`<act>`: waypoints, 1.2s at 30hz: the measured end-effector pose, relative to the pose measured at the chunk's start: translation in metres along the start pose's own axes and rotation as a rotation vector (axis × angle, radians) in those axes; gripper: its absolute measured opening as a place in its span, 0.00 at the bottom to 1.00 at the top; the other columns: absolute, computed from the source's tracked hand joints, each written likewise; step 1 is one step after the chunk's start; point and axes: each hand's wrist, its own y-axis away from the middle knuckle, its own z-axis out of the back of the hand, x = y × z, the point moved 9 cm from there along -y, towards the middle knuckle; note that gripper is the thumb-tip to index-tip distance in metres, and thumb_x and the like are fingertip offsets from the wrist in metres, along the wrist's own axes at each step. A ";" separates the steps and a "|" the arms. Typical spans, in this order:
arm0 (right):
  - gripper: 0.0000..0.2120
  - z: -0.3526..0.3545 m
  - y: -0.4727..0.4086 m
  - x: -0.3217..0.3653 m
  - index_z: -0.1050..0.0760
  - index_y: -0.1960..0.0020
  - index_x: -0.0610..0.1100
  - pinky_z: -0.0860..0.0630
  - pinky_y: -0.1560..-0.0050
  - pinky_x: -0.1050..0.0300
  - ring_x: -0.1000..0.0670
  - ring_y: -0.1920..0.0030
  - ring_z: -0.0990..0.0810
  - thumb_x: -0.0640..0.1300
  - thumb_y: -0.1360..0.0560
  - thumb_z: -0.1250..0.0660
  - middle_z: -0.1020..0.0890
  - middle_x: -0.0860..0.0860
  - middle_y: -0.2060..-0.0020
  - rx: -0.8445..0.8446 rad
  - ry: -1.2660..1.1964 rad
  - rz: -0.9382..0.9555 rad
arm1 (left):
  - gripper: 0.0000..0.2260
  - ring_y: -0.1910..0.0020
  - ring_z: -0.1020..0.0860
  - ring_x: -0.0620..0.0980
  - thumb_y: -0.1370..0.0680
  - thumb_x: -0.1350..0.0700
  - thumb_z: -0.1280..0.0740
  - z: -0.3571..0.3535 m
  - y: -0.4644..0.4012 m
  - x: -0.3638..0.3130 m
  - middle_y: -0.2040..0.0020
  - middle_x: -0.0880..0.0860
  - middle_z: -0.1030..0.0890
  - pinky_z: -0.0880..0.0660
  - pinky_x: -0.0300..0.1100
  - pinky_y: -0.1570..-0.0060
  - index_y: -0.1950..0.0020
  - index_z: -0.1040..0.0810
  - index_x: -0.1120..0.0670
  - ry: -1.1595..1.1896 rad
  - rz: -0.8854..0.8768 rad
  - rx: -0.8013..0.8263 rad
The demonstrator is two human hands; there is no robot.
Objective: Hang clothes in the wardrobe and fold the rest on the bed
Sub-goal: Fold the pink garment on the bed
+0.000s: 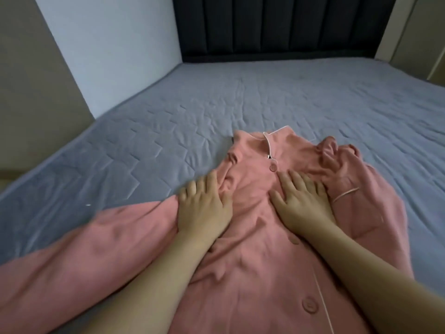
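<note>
A pink buttoned pyjama top (260,249) with white piping lies front up on the bed (313,104), its collar pointing to the headboard. My left hand (204,206) lies flat on the garment's left shoulder, where the left sleeve (84,249) runs off toward the near left. My right hand (301,201) presses flat on the chest just below the top button, fingers spread. The right sleeve (349,179) is bunched and folded in beside that hand. Neither hand grips the cloth.
The bed has a blue-grey quilted cover. A dark padded headboard (277,27) stands at the far end. A pale wall (108,44) runs along the bed's left side, and a beige surface (36,92) stands nearer on the left.
</note>
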 end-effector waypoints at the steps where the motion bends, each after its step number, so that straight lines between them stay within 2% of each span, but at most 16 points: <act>1: 0.30 0.000 0.003 0.000 0.49 0.23 0.54 0.52 0.27 0.43 0.47 0.24 0.49 0.62 0.22 0.53 0.46 0.51 0.23 0.028 0.024 -0.006 | 0.26 0.38 0.28 0.57 0.24 0.44 0.45 0.004 0.003 0.004 0.36 0.55 0.25 0.35 0.50 0.38 0.28 0.34 0.53 0.016 0.012 0.040; 6: 0.27 0.017 0.015 0.023 0.56 0.22 0.49 0.54 0.27 0.36 0.40 0.24 0.52 0.53 0.20 0.57 0.50 0.45 0.23 0.180 0.214 -0.053 | 0.29 0.35 0.31 0.57 0.26 0.41 0.41 0.063 0.048 0.102 0.33 0.55 0.28 0.35 0.50 0.37 0.28 0.38 0.52 -0.114 0.121 0.198; 9: 0.31 0.035 0.015 0.096 0.54 0.22 0.49 0.53 0.26 0.41 0.41 0.24 0.52 0.46 0.22 0.47 0.52 0.45 0.23 0.176 0.239 0.200 | 0.33 0.32 0.34 0.55 0.29 0.34 0.39 0.094 0.087 0.174 0.31 0.53 0.34 0.35 0.49 0.35 0.30 0.40 0.49 -0.094 0.165 0.387; 13: 0.38 0.051 0.028 0.219 0.45 0.24 0.54 0.42 0.28 0.52 0.48 0.27 0.39 0.40 0.31 0.38 0.38 0.51 0.26 0.267 -0.053 0.543 | 0.54 0.25 0.44 0.53 0.43 0.27 0.32 0.112 0.136 0.236 0.24 0.50 0.47 0.39 0.47 0.30 0.24 0.52 0.43 0.072 0.279 0.752; 15: 0.40 0.031 0.045 0.261 0.48 0.24 0.55 0.44 0.28 0.51 0.48 0.27 0.39 0.42 0.32 0.36 0.38 0.52 0.26 0.371 0.104 0.686 | 0.60 0.23 0.50 0.53 0.45 0.29 0.28 0.111 0.154 0.245 0.22 0.48 0.57 0.43 0.52 0.27 0.23 0.59 0.43 0.043 0.259 0.820; 17: 0.43 0.006 0.049 0.270 0.55 0.23 0.55 0.51 0.26 0.48 0.49 0.24 0.45 0.42 0.31 0.36 0.45 0.52 0.24 0.496 0.314 0.700 | 0.57 0.23 0.51 0.55 0.42 0.34 0.27 0.107 0.161 0.241 0.22 0.49 0.61 0.41 0.57 0.29 0.23 0.58 0.43 -0.040 0.175 0.827; 19: 0.48 -0.005 0.046 0.262 0.63 0.23 0.56 0.57 0.26 0.45 0.49 0.23 0.51 0.42 0.31 0.34 0.54 0.54 0.23 0.607 0.450 0.654 | 0.44 0.26 0.42 0.57 0.35 0.44 0.29 0.109 0.162 0.224 0.23 0.50 0.54 0.33 0.56 0.36 0.26 0.50 0.45 -0.102 0.058 0.734; 21: 0.50 -0.003 0.041 0.254 0.66 0.24 0.57 0.58 0.27 0.42 0.49 0.23 0.53 0.46 0.30 0.32 0.57 0.55 0.23 0.626 0.560 0.658 | 0.24 0.34 0.31 0.55 0.29 0.53 0.36 0.121 0.150 0.217 0.30 0.51 0.38 0.28 0.49 0.44 0.34 0.37 0.47 -0.117 -0.007 0.551; 23: 0.45 0.009 0.034 0.252 0.58 0.23 0.55 0.51 0.27 0.42 0.50 0.25 0.44 0.50 0.30 0.32 0.47 0.54 0.23 0.574 0.551 0.672 | 0.11 0.41 0.24 0.54 0.25 0.57 0.40 0.133 0.129 0.233 0.39 0.52 0.26 0.29 0.44 0.51 0.44 0.28 0.50 -0.048 0.035 0.431; 25: 0.29 0.031 0.018 0.255 0.38 0.28 0.54 0.38 0.31 0.50 0.50 0.33 0.30 0.50 0.27 0.34 0.30 0.53 0.31 0.460 0.371 0.615 | 0.04 0.47 0.22 0.57 0.24 0.57 0.40 0.147 0.099 0.277 0.45 0.55 0.21 0.31 0.43 0.56 0.53 0.26 0.52 0.021 0.196 0.321; 27: 0.12 0.058 -0.009 0.258 0.25 0.42 0.52 0.32 0.37 0.50 0.47 0.41 0.23 0.48 0.24 0.38 0.20 0.51 0.42 0.274 0.198 0.472 | 0.04 0.49 0.22 0.61 0.24 0.56 0.40 0.175 0.077 0.333 0.47 0.58 0.20 0.30 0.45 0.56 0.54 0.26 0.53 0.090 0.391 0.030; 28: 0.09 0.067 -0.022 0.261 0.24 0.46 0.51 0.32 0.39 0.50 0.46 0.43 0.22 0.47 0.24 0.40 0.19 0.50 0.45 0.173 0.176 0.419 | 0.06 0.48 0.22 0.62 0.24 0.56 0.40 0.178 0.077 0.358 0.45 0.59 0.20 0.30 0.46 0.55 0.50 0.24 0.52 0.109 0.490 -0.063; 29: 0.09 0.068 -0.034 0.264 0.24 0.49 0.51 0.32 0.39 0.49 0.45 0.42 0.23 0.45 0.25 0.41 0.19 0.50 0.45 0.116 0.182 0.375 | 0.10 0.45 0.23 0.62 0.23 0.55 0.39 0.169 0.081 0.375 0.42 0.59 0.22 0.29 0.47 0.53 0.44 0.24 0.52 0.126 0.578 -0.011; 31: 0.09 0.055 -0.049 0.269 0.26 0.50 0.52 0.33 0.38 0.42 0.42 0.40 0.26 0.43 0.27 0.42 0.22 0.48 0.44 0.131 0.180 0.246 | 0.16 0.40 0.25 0.61 0.23 0.51 0.39 0.124 0.089 0.383 0.36 0.59 0.25 0.27 0.49 0.44 0.37 0.27 0.54 0.135 0.625 0.348; 33: 0.09 0.028 -0.053 0.268 0.26 0.51 0.50 0.35 0.36 0.40 0.39 0.39 0.28 0.42 0.27 0.43 0.23 0.45 0.42 0.188 0.171 0.108 | 0.15 0.41 0.24 0.60 0.25 0.54 0.40 0.106 0.093 0.380 0.38 0.59 0.24 0.26 0.50 0.43 0.41 0.24 0.56 0.147 0.611 0.467; 36: 0.14 0.012 -0.057 0.272 0.27 0.43 0.42 0.38 0.38 0.45 0.38 0.38 0.28 0.41 0.26 0.44 0.25 0.40 0.40 0.057 0.147 0.034 | 0.10 0.46 0.24 0.62 0.29 0.61 0.37 0.148 0.088 0.394 0.47 0.59 0.20 0.29 0.53 0.44 0.50 0.22 0.54 0.170 0.696 0.019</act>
